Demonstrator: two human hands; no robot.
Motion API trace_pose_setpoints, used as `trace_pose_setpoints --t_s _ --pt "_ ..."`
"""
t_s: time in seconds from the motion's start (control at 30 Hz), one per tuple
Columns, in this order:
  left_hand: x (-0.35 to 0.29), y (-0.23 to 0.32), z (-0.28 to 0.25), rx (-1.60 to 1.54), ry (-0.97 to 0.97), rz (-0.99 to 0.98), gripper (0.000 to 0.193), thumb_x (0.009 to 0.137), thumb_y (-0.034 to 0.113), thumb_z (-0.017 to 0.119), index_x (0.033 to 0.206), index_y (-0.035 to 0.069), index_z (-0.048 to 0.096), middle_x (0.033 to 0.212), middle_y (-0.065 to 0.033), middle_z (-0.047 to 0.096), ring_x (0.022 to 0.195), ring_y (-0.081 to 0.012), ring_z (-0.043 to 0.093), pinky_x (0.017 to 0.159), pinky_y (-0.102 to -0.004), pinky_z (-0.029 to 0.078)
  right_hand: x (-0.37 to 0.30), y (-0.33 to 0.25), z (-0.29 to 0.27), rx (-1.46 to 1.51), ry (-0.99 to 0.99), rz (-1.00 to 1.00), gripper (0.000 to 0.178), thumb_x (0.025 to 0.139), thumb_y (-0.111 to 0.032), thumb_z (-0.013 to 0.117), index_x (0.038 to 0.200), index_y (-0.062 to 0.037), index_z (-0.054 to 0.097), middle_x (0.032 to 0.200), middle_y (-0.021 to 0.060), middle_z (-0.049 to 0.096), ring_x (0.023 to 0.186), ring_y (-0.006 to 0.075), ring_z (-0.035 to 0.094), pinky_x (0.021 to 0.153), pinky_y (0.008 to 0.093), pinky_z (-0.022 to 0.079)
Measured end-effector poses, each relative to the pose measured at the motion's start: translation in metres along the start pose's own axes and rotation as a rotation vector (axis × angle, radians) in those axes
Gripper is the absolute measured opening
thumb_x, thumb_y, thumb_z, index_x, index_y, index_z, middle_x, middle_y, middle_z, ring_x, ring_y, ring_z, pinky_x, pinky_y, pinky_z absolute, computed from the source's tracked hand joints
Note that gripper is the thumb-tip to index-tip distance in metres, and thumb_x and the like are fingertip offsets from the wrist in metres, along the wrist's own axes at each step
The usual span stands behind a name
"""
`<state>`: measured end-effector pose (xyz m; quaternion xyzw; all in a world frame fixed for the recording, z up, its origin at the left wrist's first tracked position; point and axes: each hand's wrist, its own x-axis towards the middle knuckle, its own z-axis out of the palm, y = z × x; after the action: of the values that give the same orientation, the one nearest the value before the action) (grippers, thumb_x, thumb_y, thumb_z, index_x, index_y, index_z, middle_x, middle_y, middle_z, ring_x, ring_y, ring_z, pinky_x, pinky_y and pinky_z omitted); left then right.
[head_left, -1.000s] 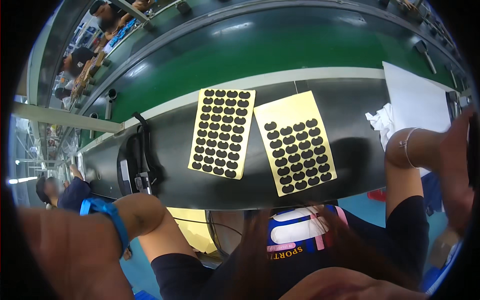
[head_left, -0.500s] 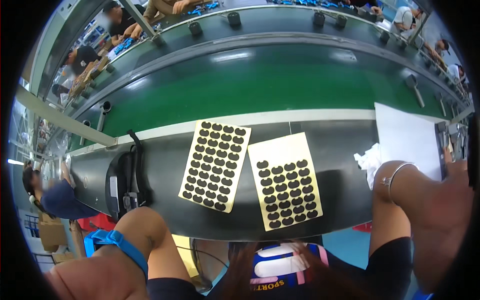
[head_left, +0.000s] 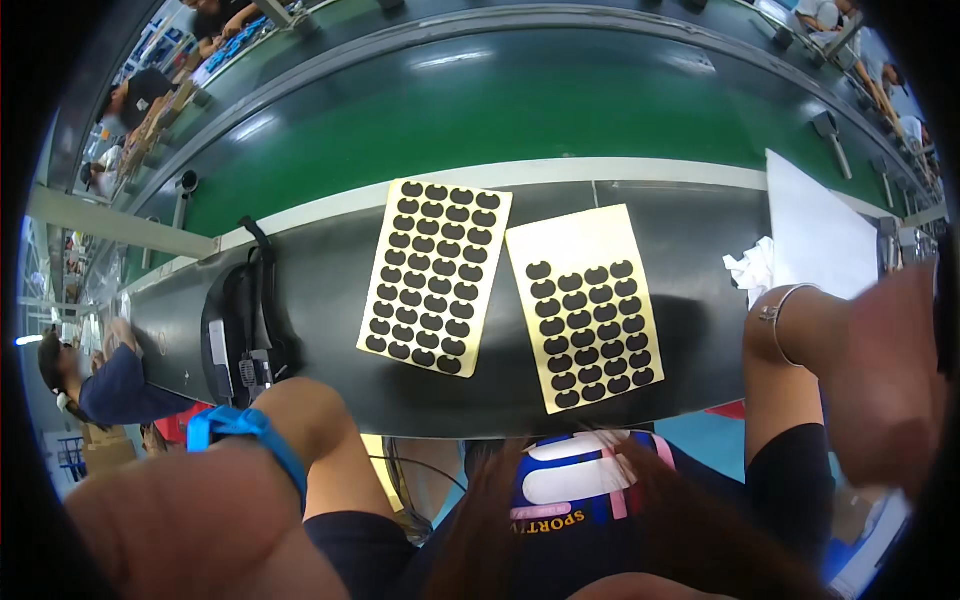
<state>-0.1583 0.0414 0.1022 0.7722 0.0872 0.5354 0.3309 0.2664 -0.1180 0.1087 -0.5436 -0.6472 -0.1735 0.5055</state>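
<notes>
On the black table (head_left: 325,310), I log the left sticker sheet (head_left: 436,280) apparently full; the right sheet (head_left: 580,235) is bare up top, most stickers remaining. Left hand (head_left: 190,525), right hand (head_left: 885,375) near camera, blurred: finger state, contents indeterminable.

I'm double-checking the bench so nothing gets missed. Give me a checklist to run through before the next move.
1. Left sheet has black pieces in every row: ok.
2. Right sheet is equally full: not ok; its top is bare and its uppermost row holds a single piece.
3. Sheets not touching: cannot tell; the near corners are too close to judge.
4. Black strapped bag apart from the sheets: ok, it lies to their left.
5. Crumpled white tissue off the sheets: ok, it lies to their right.
6. Both hands free: cannot tell; the left hand and right hand are blurred, fingers unclear.
</notes>
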Motion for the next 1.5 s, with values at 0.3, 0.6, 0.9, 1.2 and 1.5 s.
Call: trace_pose_setpoints --t_s 0.3,0.6,0.9,1.2,1.5 --pt "-0.013 -0.059 0.075 -0.361 -0.132 -0.551 0.05 0.082 -0.001 0.06 0.128 0.001 0.042 0.13 -0.0144 0.046 0.116 -0.0235 0.049 0.094 -0.037 0.042 -0.096 -0.028 0.12 0.014 -0.483 0.677 0.062 0.081 -0.011 0.068 0.135 -0.0052 0.037 0.132 0.0137 0.043 0.114 0.0277 0.049 0.09 0.0357 0.042" --pt "-0.093 -0.076 0.119 -0.959 -0.15 -1.307 0.056 0.086 -0.004 0.051 0.138 0.005 0.031 0.144 -0.0094 0.029 0.135 -0.0251 0.027 0.104 -0.0394 0.034 -0.15 -0.06 0.113 0.235 -0.341 1.162 0.068 0.081 -0.006 0.067 0.138 -0.0087 0.03 0.13 0.013 0.038 0.107 0.019 0.047 0.078 0.0259 0.047" --pt "-0.105 -0.072 0.134 -0.866 -0.338 -1.26 0.046 0.09 0.0 0.054 0.131 0.001 0.035 0.12 -0.009 0.054 0.109 -0.0151 0.053 0.093 -0.0278 0.043 -0.135 -0.072 0.129 0.647 -0.116 1.242 0.075 0.078 0.004 0.062 0.138 -0.0035 0.019 0.117 0.0185 0.054 0.101 0.0208 0.06 0.083 0.0292 0.051" --pt "-0.069 -0.089 0.092 -0.156 -0.051 -0.829 0.025 0.091 0.009 0.056 0.113 -0.001 0.051 0.104 -0.0086 0.058 0.091 -0.0124 0.053 0.078 -0.0258 0.044 -0.11 -0.071 0.157 0.912 -0.313 0.991 0.063 0.086 -0.002 0.06 0.136 -0.0038 0.021 0.128 0.0125 0.042 0.114 0.0187 0.049 0.089 0.0311 0.046" --pt "-0.085 -0.124 0.039 0.264 -0.192 -0.885 0.046 0.081 0.011 0.067 0.121 -0.002 0.049 0.133 -0.0201 0.038 0.107 -0.0295 0.054 0.09 -0.0367 0.046 -0.129 -0.088 0.18 1.025 -0.462 1.124 0.078 0.086 -0.003 0.062 0.144 -0.0044 0.01 0.145 0.0181 0.024 0.135 0.0289 0.028 0.102 0.0396 0.038"
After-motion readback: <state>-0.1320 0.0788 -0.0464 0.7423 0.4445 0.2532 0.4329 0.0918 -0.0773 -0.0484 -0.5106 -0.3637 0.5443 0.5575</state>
